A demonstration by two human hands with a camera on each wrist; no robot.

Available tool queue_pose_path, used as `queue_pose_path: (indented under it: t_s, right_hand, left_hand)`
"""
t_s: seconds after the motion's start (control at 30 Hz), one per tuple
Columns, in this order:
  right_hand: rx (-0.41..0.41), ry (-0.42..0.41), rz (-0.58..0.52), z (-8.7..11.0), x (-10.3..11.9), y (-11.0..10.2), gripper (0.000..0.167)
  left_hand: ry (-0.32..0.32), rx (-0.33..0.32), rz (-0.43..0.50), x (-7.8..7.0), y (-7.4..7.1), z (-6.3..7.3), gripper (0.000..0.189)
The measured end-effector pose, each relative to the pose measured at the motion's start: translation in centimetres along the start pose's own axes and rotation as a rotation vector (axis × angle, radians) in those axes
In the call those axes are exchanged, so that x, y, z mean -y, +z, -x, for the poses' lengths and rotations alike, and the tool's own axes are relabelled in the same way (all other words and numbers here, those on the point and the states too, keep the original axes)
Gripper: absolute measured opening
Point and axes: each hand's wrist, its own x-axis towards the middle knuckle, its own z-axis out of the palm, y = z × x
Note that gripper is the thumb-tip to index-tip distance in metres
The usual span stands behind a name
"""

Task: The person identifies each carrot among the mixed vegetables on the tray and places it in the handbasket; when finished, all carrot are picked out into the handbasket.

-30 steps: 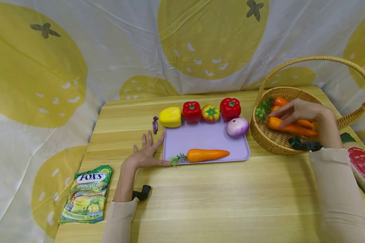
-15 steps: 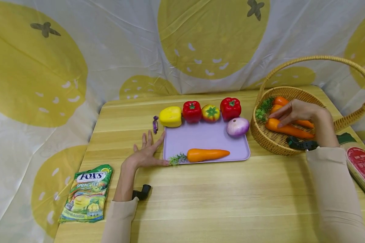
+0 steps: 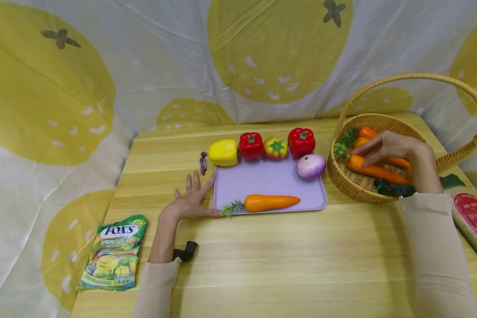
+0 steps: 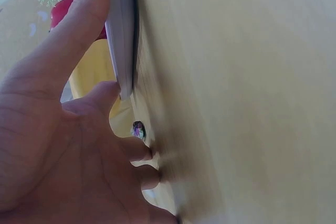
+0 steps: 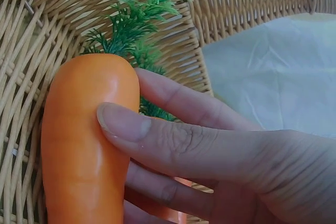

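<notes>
At the right, my right hand (image 3: 395, 145) reaches into a wicker basket (image 3: 351, 191) and pinches the thick end of a carrot (image 3: 375, 170). The right wrist view shows the thumb on the orange side of this carrot (image 5: 79, 145), with the other fingers behind it. Other carrots (image 3: 366, 132) with green leafy tops lie partly hidden under that hand. My left hand (image 3: 187, 205) spreads its fingers at the left side of a lilac tray (image 3: 258, 179); thumb and forefinger touch the tray edge (image 4: 123, 40). Another carrot (image 3: 270, 203) lies along the tray's near side.
Along the tray's far side are a yellow pepper (image 3: 223, 153), red peppers (image 3: 251, 146), a yellow-red fruit (image 3: 275, 148) and a purple onion (image 3: 311, 166). A wrapped candy (image 3: 203, 163) lies left of the tray. A candy bag (image 3: 113, 254) and a red-labelled package (image 3: 475, 216) flank the table.
My right hand and the carrot it pinches have shifted slightly left and nearer within the basket, mostly in the first half second. My left hand and the tray stay put.
</notes>
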Motion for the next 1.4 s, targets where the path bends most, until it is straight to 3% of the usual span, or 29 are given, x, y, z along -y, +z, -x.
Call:
queue_pose_path:
  t_s: [0.9,1.13,1.4]
  right_hand:
    - [-0.002,0.02,-0.031,0.1,-0.1,0.2,0.046]
    - [-0.046,0.02,0.053,0.6,0.1,0.2,0.043]
    - [-0.123,0.02,0.091,2.5,1.9,-0.1,0.042]
  left_hand:
    - [-0.003,-0.001,0.01,0.0,0.0,0.0,0.119]
    - [0.0,-0.005,0.011,0.0,0.0,0.0,0.119]
    - [-0.004,-0.006,0.006,-0.1,-0.1,0.1,0.119]
